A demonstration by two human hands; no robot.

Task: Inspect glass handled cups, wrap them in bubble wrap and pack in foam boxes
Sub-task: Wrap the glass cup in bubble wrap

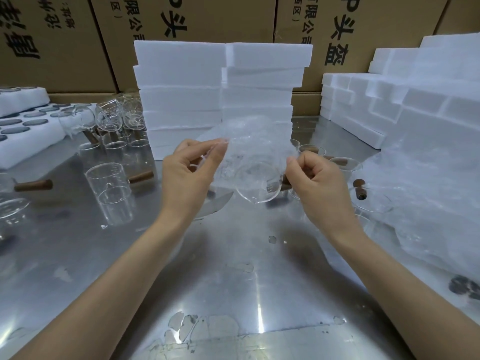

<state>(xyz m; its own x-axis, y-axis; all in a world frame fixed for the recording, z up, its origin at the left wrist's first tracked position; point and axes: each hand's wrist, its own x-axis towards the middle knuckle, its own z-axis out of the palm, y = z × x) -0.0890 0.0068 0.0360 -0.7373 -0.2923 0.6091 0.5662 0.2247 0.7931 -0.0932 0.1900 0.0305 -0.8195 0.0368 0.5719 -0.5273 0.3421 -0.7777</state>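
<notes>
1 cup [255, 181], part-wrapped in bubble wrap [249, 144], held mid-air. L hand [191, 175] pinches wrap edge; R hand [315, 181] grips wrap, cup's right side. 2 foam stacks [220, 100] far centre.

Two hands [187, 172] [319, 180], one bubble-wrap sheet [249, 149], two central foam-box stacks [181, 100] [262, 81], one held cup [257, 183] (loose cups uncountable).
</notes>
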